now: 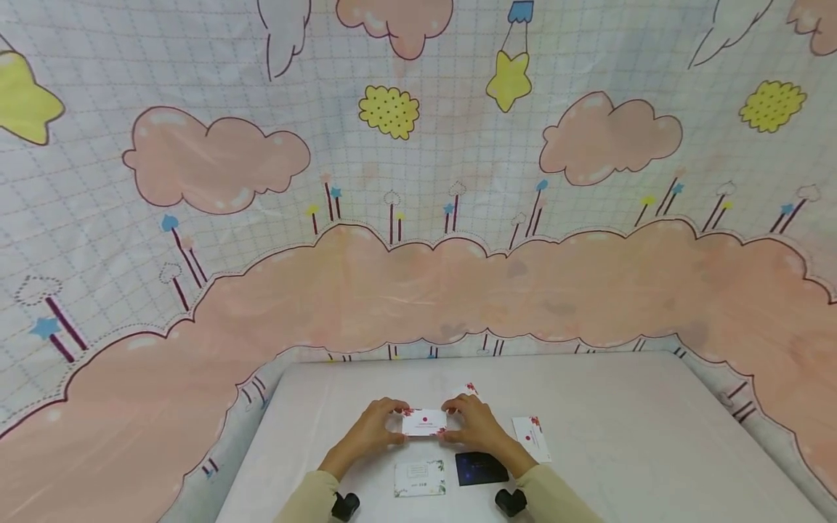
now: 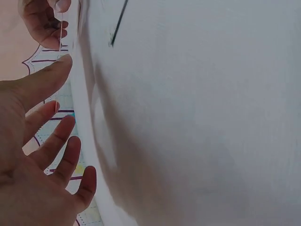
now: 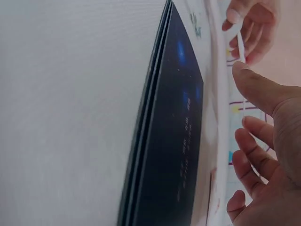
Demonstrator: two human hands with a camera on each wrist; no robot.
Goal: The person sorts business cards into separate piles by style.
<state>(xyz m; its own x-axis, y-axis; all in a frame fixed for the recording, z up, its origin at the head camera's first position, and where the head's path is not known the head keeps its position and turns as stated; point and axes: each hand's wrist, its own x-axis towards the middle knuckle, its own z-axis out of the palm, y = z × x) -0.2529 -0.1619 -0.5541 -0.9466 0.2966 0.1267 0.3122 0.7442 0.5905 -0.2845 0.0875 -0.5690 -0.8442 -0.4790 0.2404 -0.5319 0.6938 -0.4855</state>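
Note:
Between my two hands a white card (image 1: pixel 425 423) with a red dot and red flower corners is held up above the table. My left hand (image 1: pixel 379 427) pinches its left end between thumb and forefinger, the other fingers spread. At the right end, my right hand (image 1: pixel 475 423) pinches it the same way. From the left wrist view the card shows only as a thin upright edge beside the left hand (image 2: pixel 42 127). The right wrist view has the right hand (image 3: pixel 277 127) with a stack of dark blue cards (image 3: pixel 171 122) on the table nearby.
Near me on the white table (image 1: pixel 314 407) lies a white card with green leaves (image 1: pixel 419 488), left of the dark blue cards (image 1: pixel 481 471). A white card with red flowers (image 1: pixel 532 438) lies to the right, another (image 1: pixel 472 390) behind my right hand. A patterned curtain (image 1: pixel 418 290) hangs behind.

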